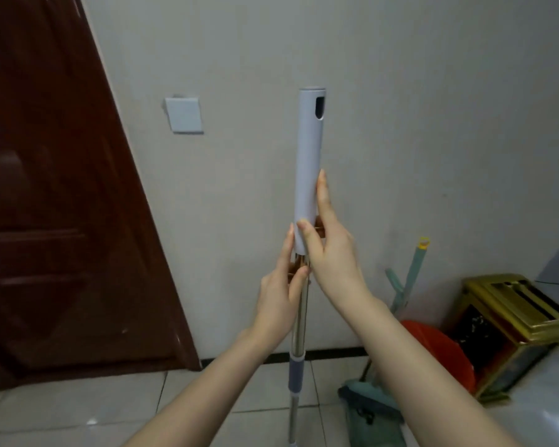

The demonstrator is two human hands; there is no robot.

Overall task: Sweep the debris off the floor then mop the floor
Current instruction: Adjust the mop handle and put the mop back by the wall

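A mop handle stands upright in front of me, with a pale lilac grip (309,150) on top and a shiny steel pole (299,324) below. My right hand (329,250) holds the lower end of the lilac grip, thumb in front and fingers behind, index finger lying up along it. My left hand (283,285) pinches the steel pole just under the grip. A lilac collar (296,372) sits lower on the pole. The mop head is out of view.
A dark brown door (55,204) fills the left. A teal broom and dustpan (378,395) lean at the wall on the right, beside a red bucket (442,353) and a gold box (510,324). White floor tiles (110,411) lie below. A switch plate (184,115) is on the wall.
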